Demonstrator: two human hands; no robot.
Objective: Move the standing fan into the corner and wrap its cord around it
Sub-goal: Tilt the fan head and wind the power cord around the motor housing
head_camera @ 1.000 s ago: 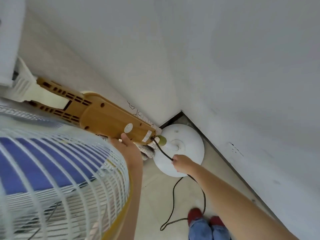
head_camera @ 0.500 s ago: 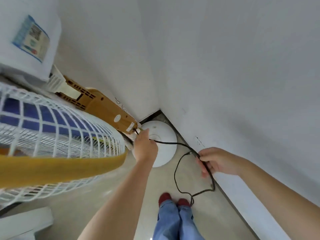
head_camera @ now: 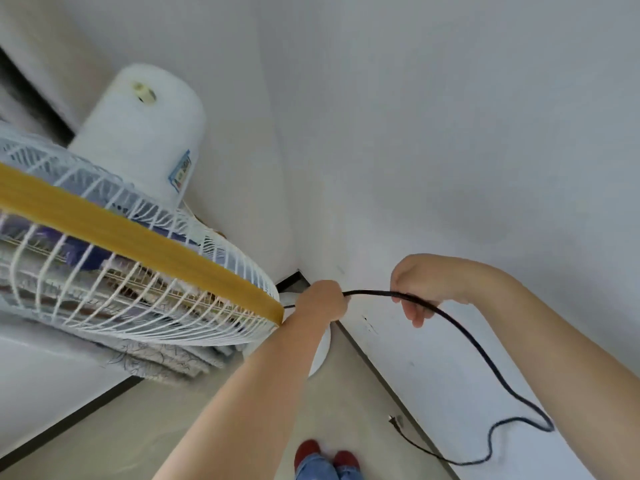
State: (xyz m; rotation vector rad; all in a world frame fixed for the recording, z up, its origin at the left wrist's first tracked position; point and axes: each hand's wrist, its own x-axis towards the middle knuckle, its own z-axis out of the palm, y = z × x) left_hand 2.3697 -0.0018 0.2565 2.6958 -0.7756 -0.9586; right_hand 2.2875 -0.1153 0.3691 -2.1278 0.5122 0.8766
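Note:
The standing fan (head_camera: 138,271) fills the left: white wire cage, yellow rim band, blue blades inside. Its round white base (head_camera: 320,355) stands in the room corner, mostly hidden by my left forearm. My left hand (head_camera: 320,301) is closed on the black cord (head_camera: 478,344) just beside the cage's rim. My right hand (head_camera: 420,287) grips the same cord a short way to the right. From there the cord hangs down in a loop along the right wall and ends at the plug (head_camera: 394,421) near the floor.
A white cylindrical appliance (head_camera: 145,133) hangs on the left wall above the fan. Patterned fabric (head_camera: 159,358) lies under the cage. White walls meet at a dark skirting (head_camera: 294,278). My red shoes (head_camera: 325,455) stand on the beige floor.
My head has tilted up, so the fan cage sits lower left. Both hands have risen, my right hand has closed in toward my left, and the cord is lifted off the floor.

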